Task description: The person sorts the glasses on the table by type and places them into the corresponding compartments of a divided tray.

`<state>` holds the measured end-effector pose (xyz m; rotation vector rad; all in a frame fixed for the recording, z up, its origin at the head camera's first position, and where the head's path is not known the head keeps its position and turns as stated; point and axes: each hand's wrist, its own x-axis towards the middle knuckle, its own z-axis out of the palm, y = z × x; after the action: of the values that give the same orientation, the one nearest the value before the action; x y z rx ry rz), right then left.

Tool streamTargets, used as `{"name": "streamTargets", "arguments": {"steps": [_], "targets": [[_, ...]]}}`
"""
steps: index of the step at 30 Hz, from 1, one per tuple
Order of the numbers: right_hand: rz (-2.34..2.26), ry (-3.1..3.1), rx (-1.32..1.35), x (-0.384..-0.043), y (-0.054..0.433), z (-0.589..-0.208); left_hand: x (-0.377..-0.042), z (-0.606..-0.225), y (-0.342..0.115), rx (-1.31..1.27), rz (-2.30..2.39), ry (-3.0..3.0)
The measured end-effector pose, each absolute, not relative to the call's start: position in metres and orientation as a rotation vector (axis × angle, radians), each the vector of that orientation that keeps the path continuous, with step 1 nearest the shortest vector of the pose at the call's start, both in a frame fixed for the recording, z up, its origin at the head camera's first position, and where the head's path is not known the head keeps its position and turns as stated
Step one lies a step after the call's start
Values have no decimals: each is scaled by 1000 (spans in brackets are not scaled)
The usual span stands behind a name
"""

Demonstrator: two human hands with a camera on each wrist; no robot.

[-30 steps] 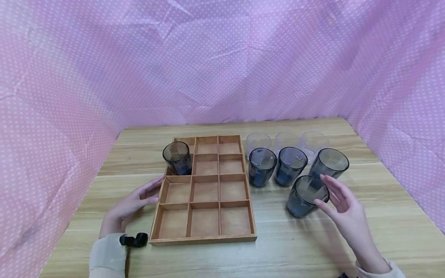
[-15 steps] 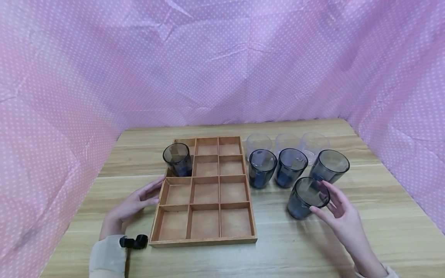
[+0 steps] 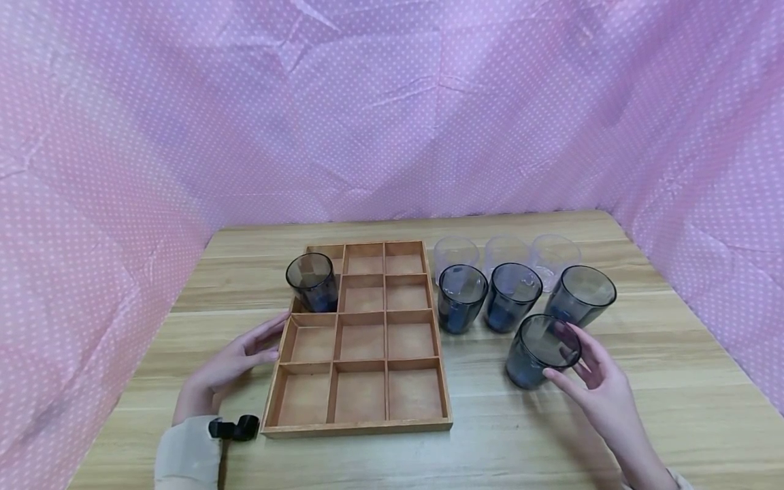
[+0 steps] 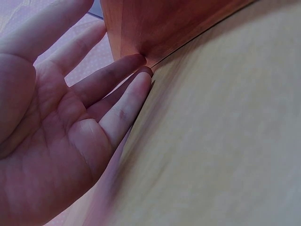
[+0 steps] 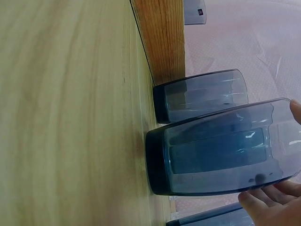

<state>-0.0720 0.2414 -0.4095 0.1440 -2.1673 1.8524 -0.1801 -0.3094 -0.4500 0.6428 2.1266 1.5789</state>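
My right hand (image 3: 603, 388) grips a grey-blue tinted glass (image 3: 525, 364) near its rim, thumb on the near side and fingers round the right side. In the right wrist view this glass (image 5: 216, 150) stands upright with its base at the table. My left hand (image 3: 229, 364) rests beside a wooden compartment tray (image 3: 355, 430), its fingertips touching the left wall. The left wrist view has the fingers fairly straight, meeting the tray's side (image 4: 160, 23) low down. Another tinted glass (image 3: 315, 289) sits in the tray's left column, second compartment from the back.
Right of the tray stand three more tinted glasses, at left (image 3: 461, 306), middle (image 3: 512, 299) and right (image 3: 578, 299), close to the gripped one. Clear glasses (image 3: 554, 255) line up behind them. A pink dotted cloth (image 3: 392, 122) hangs around the table.
My right hand has come down a little and closed further round the glass, its thumb shifting toward the near side. The left hand and tray stay in place.
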Motion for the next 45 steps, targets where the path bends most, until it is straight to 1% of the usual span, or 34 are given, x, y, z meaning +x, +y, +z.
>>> {"name": "streamTargets", "arguments": {"steps": [13, 21, 32, 38, 45], "targets": [[1612, -2344, -1, -73, 240, -408, -179, -450, -310, 653, 1589, 2110], [1553, -2392, -64, -73, 238, -407, -179, -450, -310, 654, 1582, 2122], [1537, -2388, -169, -74, 236, -405, -179, -450, -310, 631, 1581, 2126], [1543, -2378, -169, -72, 233, -401, -179, -449, -309, 600, 1573, 2138], [1753, -2215, -159, -71, 232, -403, -180, -449, -308, 610, 1574, 2135]]}}
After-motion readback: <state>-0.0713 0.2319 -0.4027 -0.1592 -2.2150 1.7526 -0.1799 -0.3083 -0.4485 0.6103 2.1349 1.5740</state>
